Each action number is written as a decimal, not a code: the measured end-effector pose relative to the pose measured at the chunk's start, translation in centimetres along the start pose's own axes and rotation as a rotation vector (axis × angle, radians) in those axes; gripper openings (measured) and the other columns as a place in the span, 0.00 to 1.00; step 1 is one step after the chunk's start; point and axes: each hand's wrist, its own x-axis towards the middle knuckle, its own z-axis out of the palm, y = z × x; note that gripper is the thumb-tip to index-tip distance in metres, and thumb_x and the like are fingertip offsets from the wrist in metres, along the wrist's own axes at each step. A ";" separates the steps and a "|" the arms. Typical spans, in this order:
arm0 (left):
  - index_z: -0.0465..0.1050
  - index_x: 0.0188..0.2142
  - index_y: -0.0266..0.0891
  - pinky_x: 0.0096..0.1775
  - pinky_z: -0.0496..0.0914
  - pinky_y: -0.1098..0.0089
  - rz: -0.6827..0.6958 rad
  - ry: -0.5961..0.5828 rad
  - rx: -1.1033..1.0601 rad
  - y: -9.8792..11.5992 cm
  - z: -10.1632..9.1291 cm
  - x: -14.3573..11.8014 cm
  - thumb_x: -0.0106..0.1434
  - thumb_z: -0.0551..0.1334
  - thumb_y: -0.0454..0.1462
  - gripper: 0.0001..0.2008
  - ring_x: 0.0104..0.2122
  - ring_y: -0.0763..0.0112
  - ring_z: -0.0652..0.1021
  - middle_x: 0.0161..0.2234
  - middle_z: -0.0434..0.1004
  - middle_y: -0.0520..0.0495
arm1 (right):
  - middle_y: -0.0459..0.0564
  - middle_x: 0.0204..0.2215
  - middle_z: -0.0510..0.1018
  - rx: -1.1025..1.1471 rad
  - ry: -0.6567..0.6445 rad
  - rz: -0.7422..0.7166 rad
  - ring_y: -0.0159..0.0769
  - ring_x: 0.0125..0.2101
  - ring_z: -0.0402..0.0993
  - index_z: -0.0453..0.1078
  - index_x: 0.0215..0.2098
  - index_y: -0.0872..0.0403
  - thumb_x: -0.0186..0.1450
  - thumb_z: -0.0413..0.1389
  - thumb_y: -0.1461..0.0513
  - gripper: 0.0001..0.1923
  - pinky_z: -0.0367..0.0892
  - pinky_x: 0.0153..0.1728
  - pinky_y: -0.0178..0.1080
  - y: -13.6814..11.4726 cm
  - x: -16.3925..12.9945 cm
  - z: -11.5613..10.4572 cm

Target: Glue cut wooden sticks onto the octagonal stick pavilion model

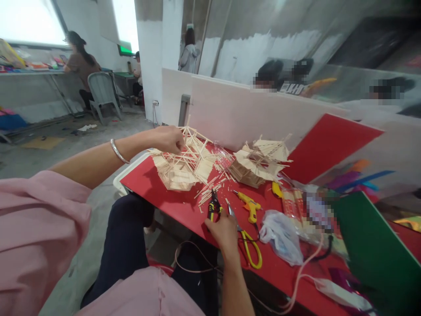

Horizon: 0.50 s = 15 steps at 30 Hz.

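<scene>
My left hand (pixel 168 139), closed with curled fingers, is at the upper left of a model of thin wooden sticks (pixel 179 175) with a slatted, many-sided base and an open frame on top. Whatever its fingertips pinch is hidden. Below, my right hand (pixel 225 230) is closed around yellow-and-black pliers (pixel 214 207), whose jaws point toward a pile of loose sticks (pixel 210 191). Scissors with yellow handles (pixel 253 252) lie just right of that hand. Behind them rests a yellow hot glue gun (pixel 249 204).
A second stick model (pixel 258 164) stands farther right on the red tabletop (pixel 158 193). A crumpled plastic bag (pixel 281 235), packets of sticks and a green board (pixel 375 237) lie at right. White panels (pixel 230 105) rise behind the table. Cables hang over the front edge. People sit beyond.
</scene>
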 end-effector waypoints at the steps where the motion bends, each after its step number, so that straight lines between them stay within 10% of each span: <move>1: 0.75 0.19 0.40 0.29 0.53 0.68 0.018 -0.008 -0.012 -0.1 0.0 -0.3 0.47 0.63 0.33 0.04 0.22 0.74 0.66 0.18 0.70 0.52 | 0.63 0.38 0.79 0.051 -0.008 0.006 0.61 0.49 0.71 0.75 0.44 0.58 0.46 0.61 0.55 0.28 0.63 0.53 0.58 0.5 0.3 -0.3; 7: 0.74 0.18 0.40 0.27 0.56 0.69 0.036 -0.055 -0.337 0.7 0.3 -2.1 0.49 0.64 0.32 0.05 0.21 0.73 0.67 0.18 0.70 0.51 | 0.54 0.35 0.80 0.583 -0.065 0.074 0.50 0.40 0.78 0.74 0.43 0.54 0.52 0.55 0.41 0.31 0.72 0.42 0.52 3.0 0.0 -2.7; 11: 0.79 0.23 0.39 0.24 0.59 0.69 -0.064 -0.051 -0.725 1.8 1.4 -2.6 0.47 0.69 0.32 0.01 0.19 0.71 0.71 0.19 0.74 0.46 | 0.60 0.47 0.78 1.190 -0.216 0.055 0.50 0.50 0.74 0.72 0.43 0.54 0.54 0.43 0.32 0.41 0.70 0.49 0.55 2.2 -1.6 -3.4; 15: 0.78 0.24 0.37 0.19 0.60 0.71 -0.249 0.114 -1.006 2.8 1.9 -2.3 0.43 0.72 0.27 0.08 0.15 0.69 0.73 0.17 0.74 0.46 | 0.59 0.50 0.74 1.601 -0.409 0.085 0.46 0.53 0.70 0.71 0.44 0.52 0.52 0.52 0.38 0.33 0.66 0.56 0.53 0.1 -2.1 -3.3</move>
